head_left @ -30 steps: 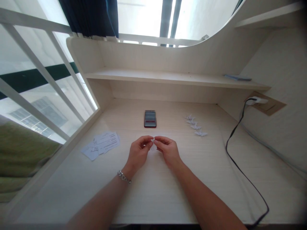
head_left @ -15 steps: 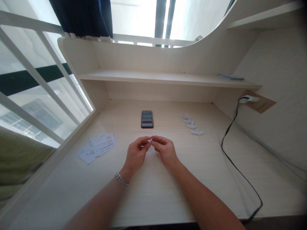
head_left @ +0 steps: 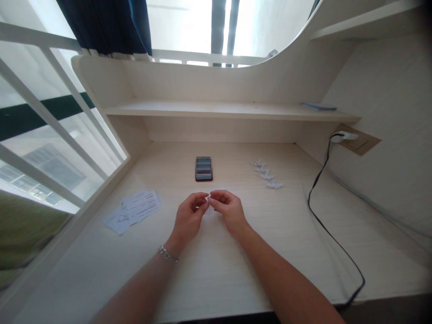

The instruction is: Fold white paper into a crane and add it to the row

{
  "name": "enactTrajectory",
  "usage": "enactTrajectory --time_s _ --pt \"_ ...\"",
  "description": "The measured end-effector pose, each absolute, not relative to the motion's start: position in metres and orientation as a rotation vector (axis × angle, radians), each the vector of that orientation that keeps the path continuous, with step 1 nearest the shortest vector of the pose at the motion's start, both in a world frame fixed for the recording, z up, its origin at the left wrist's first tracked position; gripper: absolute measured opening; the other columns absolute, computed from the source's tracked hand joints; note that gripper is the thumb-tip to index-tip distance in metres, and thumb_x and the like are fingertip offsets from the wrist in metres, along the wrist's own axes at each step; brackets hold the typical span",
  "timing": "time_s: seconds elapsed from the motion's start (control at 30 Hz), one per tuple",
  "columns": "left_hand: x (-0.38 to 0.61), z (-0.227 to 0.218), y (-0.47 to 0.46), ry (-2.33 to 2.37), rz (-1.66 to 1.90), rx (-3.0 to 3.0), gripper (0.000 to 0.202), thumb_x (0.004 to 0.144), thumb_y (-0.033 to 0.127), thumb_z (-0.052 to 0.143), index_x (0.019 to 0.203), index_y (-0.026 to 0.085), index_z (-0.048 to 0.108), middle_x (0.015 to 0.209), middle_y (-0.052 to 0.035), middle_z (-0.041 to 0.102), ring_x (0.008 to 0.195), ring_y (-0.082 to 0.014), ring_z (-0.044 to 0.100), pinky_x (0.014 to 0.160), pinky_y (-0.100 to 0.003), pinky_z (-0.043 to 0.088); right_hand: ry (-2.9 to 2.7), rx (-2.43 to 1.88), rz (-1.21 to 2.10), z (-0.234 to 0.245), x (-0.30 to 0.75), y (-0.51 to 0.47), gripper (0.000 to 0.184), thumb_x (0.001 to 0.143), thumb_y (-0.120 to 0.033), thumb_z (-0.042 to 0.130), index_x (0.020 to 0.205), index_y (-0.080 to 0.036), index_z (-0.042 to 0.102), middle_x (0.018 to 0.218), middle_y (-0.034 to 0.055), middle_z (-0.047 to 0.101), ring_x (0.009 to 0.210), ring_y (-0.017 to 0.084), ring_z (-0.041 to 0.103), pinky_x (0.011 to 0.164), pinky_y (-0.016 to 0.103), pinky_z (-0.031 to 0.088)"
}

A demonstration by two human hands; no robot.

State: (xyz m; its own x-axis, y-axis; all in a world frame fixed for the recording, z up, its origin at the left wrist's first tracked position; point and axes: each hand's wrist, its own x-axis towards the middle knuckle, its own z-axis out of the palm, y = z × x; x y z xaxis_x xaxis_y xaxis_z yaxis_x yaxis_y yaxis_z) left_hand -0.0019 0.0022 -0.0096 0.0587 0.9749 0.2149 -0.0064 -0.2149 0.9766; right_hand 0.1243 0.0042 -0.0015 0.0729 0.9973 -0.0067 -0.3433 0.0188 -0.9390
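Observation:
Over the middle of the pale wooden desk [head_left: 236, 270], my left hand [head_left: 187, 218] and my right hand [head_left: 226, 209] meet fingertip to fingertip. Both pinch a small piece of folded white paper [head_left: 207, 198] between thumb and fingers. Most of the paper is hidden by my fingers. A chain bracelet [head_left: 166, 254] circles my left wrist. A phone [head_left: 204, 168] lies flat just beyond my hands.
Several small folded white paper figures [head_left: 266, 174] lie in a row at the right rear. Printed paper sheets [head_left: 133, 210] lie at the left. A black cable [head_left: 324, 225] runs from a wall socket [head_left: 344, 136] across the desk's right side. A shelf [head_left: 222, 109] spans the back; white railing bars stand at left.
My hands stay joined on the paper, with only small finger movements. The camera view has shifted, so everything sits a little further left in the picture.

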Motion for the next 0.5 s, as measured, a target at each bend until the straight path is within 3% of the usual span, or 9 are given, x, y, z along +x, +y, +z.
enactTrajectory --time_s 0.5 --pt "-0.0029 -0.0113 0.0025 1.046 1.308 1.412 0.023 0.072 0.024 0.063 0.094 0.018 0.062 0.080 -0.0037 0.064 0.074 -0.0139 0.058 0.065 -0.024 0.045 -0.937 -0.922 1.290 -0.0077 0.1275 0.0078 0.022 0.055 -0.021 0.075 0.075 -0.018 0.066 0.069 0.0008 0.066 0.064 0.013 0.059 0.063 0.027 0.047"
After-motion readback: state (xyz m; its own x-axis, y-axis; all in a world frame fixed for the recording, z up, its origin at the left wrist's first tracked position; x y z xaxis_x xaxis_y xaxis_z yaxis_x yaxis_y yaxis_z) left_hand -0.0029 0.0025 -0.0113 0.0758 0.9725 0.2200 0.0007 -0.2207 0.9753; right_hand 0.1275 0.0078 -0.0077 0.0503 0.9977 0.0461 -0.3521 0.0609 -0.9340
